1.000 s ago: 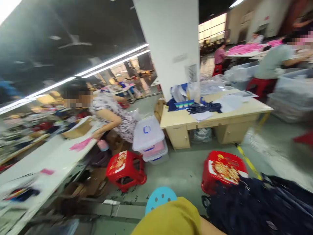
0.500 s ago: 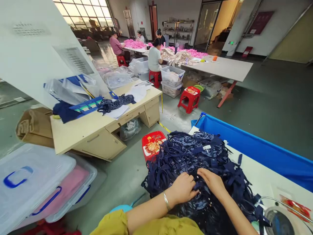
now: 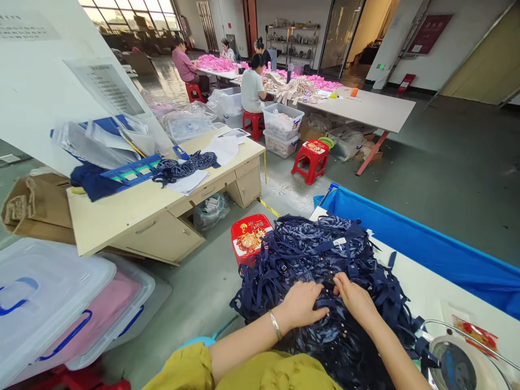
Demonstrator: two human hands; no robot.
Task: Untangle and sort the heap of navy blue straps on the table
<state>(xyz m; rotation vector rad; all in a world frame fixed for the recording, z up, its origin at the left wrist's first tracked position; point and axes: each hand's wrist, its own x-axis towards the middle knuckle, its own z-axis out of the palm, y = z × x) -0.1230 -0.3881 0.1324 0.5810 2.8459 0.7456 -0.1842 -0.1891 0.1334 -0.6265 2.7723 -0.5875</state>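
Observation:
A tangled heap of navy strappy garments (image 3: 309, 244), with a lighter blue pattern and small metal fittings, covers the near part of the white table. My left hand (image 3: 303, 304), with a silver bangle at its wrist, lies over the heap, its fingers curled onto dark fabric and its thumb apart. Just to its right, my right hand (image 3: 354, 297) pinches the same dark fabric between thumb and fingers. A short gap separates the two hands. The exact piece between them blends into the heap, and the fingertips are partly hidden.
A blue fabric bin (image 3: 406, 227) runs along the table's far side. A lamp-like round device (image 3: 457, 363) stands at right. Red stools (image 3: 251, 238), a cream desk (image 3: 134, 216) and lidded plastic boxes (image 3: 52, 292) lie left. Several people sit at a long table (image 3: 377, 108) behind.
The head view has shifted slightly. My left fingers reach a little farther forward over the fabric, and my right fingers have curled in more. Both hands stay at the same part of the heap.

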